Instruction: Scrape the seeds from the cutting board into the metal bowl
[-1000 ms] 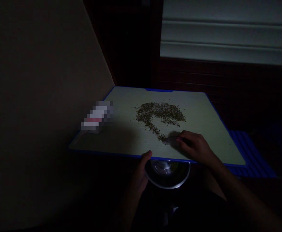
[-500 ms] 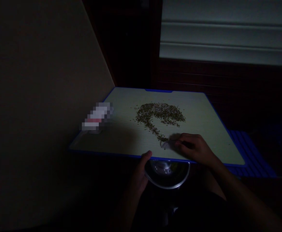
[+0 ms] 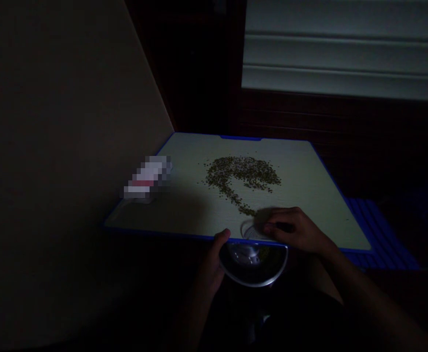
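Small greenish-brown seeds or grains lie in a curved heap on a pale board with a blue rim, a narrow trail of them running toward the near edge. My right hand is closed, pinching a thin clear rounded piece that rests flat near that edge; its exact kind is too dim to tell. Below the edge sits a shiny metal bowl with some greenish grains inside. My left hand grips the bowl's left side, its thumb up against the board's near edge.
A blurred-out white and red item lies at the board's left side. A pale wall or panel rises on the left. Blue striped material shows beyond the right edge. The room is very dark.
My right hand has drawn the clear piece slightly toward the near edge, away from the end of the grain trail. My left hand and the bowl stay in place.
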The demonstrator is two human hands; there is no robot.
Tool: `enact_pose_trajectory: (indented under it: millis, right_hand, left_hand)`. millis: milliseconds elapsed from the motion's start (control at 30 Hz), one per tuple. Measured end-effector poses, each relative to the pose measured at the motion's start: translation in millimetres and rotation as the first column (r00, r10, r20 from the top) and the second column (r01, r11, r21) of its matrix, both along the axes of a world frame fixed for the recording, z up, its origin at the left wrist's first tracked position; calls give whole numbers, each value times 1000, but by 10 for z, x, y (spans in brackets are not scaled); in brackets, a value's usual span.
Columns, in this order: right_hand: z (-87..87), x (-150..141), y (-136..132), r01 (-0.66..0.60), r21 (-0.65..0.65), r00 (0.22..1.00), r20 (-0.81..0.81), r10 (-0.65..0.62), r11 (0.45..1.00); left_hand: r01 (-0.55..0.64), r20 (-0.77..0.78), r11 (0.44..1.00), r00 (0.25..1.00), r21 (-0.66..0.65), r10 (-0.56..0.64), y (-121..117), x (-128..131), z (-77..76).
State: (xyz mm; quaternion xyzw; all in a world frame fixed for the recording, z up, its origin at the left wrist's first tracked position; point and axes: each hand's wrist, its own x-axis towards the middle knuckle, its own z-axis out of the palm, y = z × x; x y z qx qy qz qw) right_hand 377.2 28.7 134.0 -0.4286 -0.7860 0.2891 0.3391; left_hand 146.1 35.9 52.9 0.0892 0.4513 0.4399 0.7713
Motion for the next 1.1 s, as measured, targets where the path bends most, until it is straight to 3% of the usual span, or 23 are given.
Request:
enact_pose_trajectory:
  millis: [233, 433, 533, 633, 700, 800, 1000, 1100]
  right_hand:
    - [6, -4, -10, 6, -1, 1000, -24, -6, 1000]
    - [6, 2, -19, 0, -9, 1000, -11, -1, 1000]
    - [-11, 9, -5, 210, 9, 977, -32, -209, 978]
    - [-52, 33, 30, 498, 22, 866, -77, -495, 867]
    - [-81, 54, 54, 571, 20, 820, -70, -569, 821]
    - [-103, 74, 68, 582, 40, 813, -29, -582, 812]
    - [-84, 63, 35, 491, 5, 871, 6, -491, 871]
    - [-79, 61, 24, 484, -1, 875, 12, -484, 875]
  left_hand:
    - [-4, -21, 1000, 1000, 6, 4, 10, -5, -68]
    - [1, -12, 1000, 1000, -13, -2, 5, 2, -34]
    - [19, 17, 999, 1000, 33, -20, 9, 7, -11]
    - [8, 29, 999, 1000, 32, -9, 12, 14, -1]
    - [11, 28, 1000, 1000, 27, -12, 12, 14, -2]
    - [14, 26, 998, 1000, 56, -15, 8, 9, -6]
    - [26, 22, 999, 999, 32, -27, 2, 10, 23]
    - [43, 20, 999, 999, 32, -44, 0, 7, 29]
